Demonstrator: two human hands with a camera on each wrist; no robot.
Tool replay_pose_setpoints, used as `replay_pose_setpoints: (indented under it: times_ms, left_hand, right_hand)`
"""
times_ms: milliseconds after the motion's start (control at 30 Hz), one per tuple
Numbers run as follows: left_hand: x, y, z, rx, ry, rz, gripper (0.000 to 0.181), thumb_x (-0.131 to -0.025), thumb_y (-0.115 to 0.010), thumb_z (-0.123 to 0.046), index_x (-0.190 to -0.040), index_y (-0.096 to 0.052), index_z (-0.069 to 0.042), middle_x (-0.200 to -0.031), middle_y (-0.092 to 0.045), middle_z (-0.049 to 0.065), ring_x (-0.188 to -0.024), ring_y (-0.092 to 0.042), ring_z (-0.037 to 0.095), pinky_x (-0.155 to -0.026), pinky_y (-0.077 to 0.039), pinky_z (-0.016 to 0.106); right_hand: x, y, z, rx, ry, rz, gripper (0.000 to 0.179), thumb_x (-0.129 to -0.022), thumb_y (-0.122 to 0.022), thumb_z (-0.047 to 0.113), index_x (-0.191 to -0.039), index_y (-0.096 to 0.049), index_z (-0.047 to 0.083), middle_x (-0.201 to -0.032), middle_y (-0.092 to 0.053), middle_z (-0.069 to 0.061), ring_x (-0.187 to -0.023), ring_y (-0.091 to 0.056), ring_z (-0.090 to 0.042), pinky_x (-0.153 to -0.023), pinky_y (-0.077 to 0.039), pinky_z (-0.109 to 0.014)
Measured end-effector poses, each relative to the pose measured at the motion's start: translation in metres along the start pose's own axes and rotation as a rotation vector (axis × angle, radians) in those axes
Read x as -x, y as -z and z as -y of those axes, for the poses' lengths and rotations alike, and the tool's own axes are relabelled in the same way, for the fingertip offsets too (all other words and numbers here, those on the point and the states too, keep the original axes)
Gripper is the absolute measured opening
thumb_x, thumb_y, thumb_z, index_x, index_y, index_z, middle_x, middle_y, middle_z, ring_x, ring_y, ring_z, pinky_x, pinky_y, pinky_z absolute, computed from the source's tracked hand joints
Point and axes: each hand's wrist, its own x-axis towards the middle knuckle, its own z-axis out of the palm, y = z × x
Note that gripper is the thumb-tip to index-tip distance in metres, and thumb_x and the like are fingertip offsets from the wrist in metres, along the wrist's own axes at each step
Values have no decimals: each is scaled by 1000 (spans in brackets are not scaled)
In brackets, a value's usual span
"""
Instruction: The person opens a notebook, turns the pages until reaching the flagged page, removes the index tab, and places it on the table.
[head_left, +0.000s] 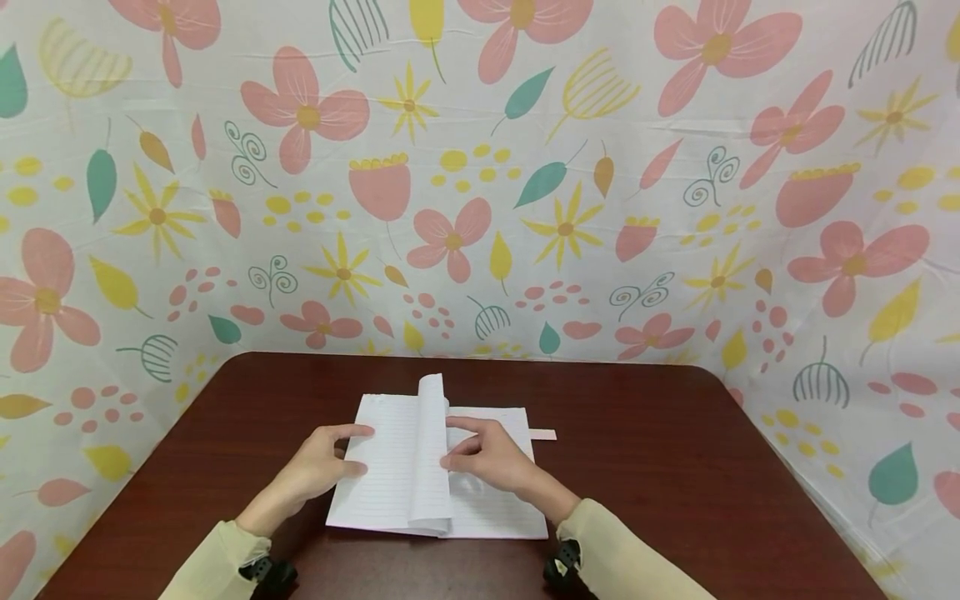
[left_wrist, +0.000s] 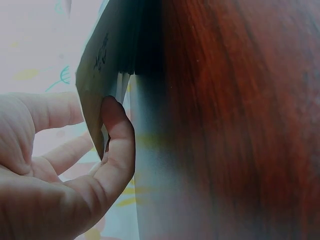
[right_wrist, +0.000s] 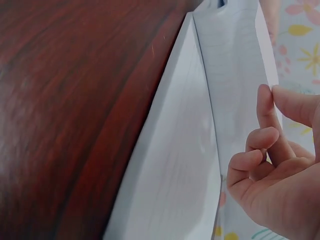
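An open lined notebook (head_left: 378,492) lies on the table, with one or more pages (head_left: 430,475) standing curled up near its middle. My left hand (head_left: 307,471) grips the notebook's left edge, thumb on one face and fingers on the other. In the left wrist view that edge is lifted off the table, and dark handwriting shows on the cover (left_wrist: 95,75). Between thumb and index finger, my right hand (head_left: 491,454) pinches the edge of the raised page, its other fingers curled. The right-hand side of the notebook (right_wrist: 175,150) lies below that hand.
A pale strip (head_left: 543,434) sticks out past the notebook's right edge. The dark brown wooden table (head_left: 645,467) spreads around it, with a flower-patterned cloth (head_left: 450,167) hanging behind and at both sides.
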Motion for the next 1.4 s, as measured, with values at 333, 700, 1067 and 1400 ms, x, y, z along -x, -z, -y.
replay_pose_setpoints:
  times_ms: [333, 700, 1067, 1400]
  left_hand:
    - [-1, -1, 1, 4, -10, 9, 53, -83, -80, 9, -134, -69, -1, -139, -57, 27, -94, -68, 27, -73, -58, 42]
    - [-1, -2, 0, 26, 0, 4, 53, -83, -79, 10, -134, -68, 2, -128, -64, 22, -91, -70, 27, -70, -59, 42]
    - [-1, 0, 0, 21, -8, 12, 53, -83, -79, 9, -134, -68, 1, -131, -63, 23, -92, -68, 27, -70, -59, 42]
    - [-1, -1, 0, 14, -24, 7, 60, -83, -77, 9, -140, -63, 2, -139, -57, 25, -89, -68, 25, -71, -58, 40]
  right_hand:
    - [-7, -17, 3, -12, -2, 15, 61, -93, -81, 16, -148, -59, 1, -88, -79, -1, -90, -70, -11, -80, -49, -30]
    - [-18, -32, 13, -35, 19, 35, 60, -91, -82, 15, -146, -61, 3, -85, -78, 0, -80, -67, -8, -66, -46, -25]
    - [-23, -41, 16, -21, 34, 65, 61, -92, -83, 19, -146, -61, 3, -82, -78, 3, -77, -65, -6, -65, -43, -24]
    - [-26, -43, 17, -12, 19, 100, 63, -92, -85, 26, -146, -61, 5, -76, -76, 5, -69, -63, -5, -62, -46, -22]
